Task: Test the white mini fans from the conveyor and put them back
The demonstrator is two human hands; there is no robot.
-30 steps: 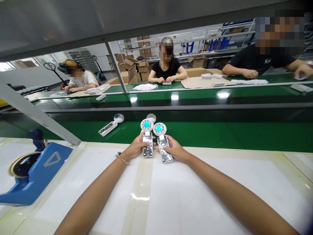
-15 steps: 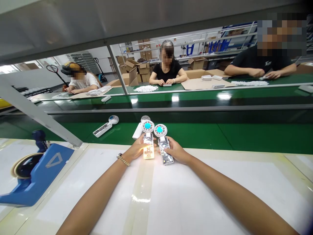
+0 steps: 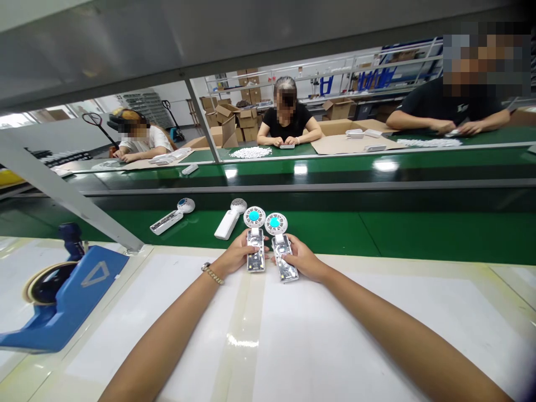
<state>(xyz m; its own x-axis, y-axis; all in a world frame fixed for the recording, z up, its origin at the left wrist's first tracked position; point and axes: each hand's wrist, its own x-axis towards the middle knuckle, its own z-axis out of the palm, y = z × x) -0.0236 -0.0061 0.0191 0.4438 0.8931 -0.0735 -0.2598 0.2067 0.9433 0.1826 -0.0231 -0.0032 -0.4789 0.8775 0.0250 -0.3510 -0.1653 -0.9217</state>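
Note:
My left hand grips a handheld fan by its clear-fronted handle, thumb lying on the front. A second handheld fan, of the same kind, is held in my right hand, its thumb also on the handle's front. Both fans have round white heads with turquoise centres, which point up and sit side by side, almost touching. No light shows in either handle. Just beyond my left hand, a white fan lies on the green conveyor belt. Further left rests another fan with its inner parts exposed.
A blue tape dispenser stands on the white worktable at left. A slanted metal post rises beside it. Across the belt, several people sit at another green line with piles of small white parts. A metal shelf spans overhead.
The orange light in the left-hand fan's handle has gone out. The two fans on the belt have shifted left. Both hands keep their grip in nearly the same place.

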